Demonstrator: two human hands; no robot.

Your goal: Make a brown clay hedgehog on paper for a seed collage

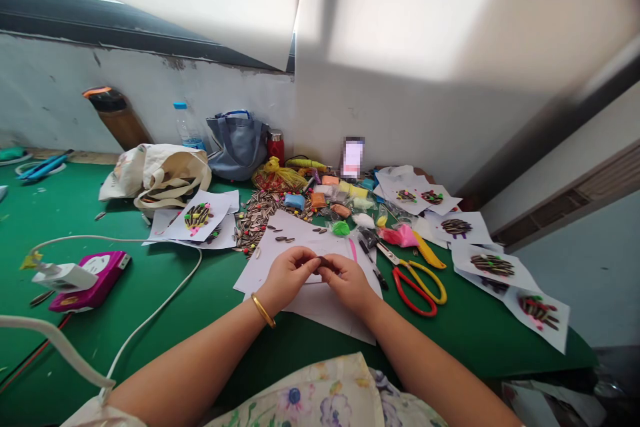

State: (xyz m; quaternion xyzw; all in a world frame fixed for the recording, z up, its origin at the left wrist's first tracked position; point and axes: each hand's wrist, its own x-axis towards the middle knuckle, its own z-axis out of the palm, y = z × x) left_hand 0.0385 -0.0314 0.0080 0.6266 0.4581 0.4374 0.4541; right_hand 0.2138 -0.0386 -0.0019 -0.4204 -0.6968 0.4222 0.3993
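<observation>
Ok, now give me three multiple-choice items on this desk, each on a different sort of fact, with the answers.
1. Where do the red-and-yellow-handled scissors lie?
A) right of the right hand, on the green mat
B) inside the blue bag
C) on the windowsill

2. What colour is the bangle on the left wrist?
A) green
B) gold
C) red

3. How does the phone stand?
A) flat on the mat
B) inside the blue bag
C) upright by the wall

Answers: A, they lie beside the papers; B, the band shines gold; C, it stands on end, its screen blurred.
</observation>
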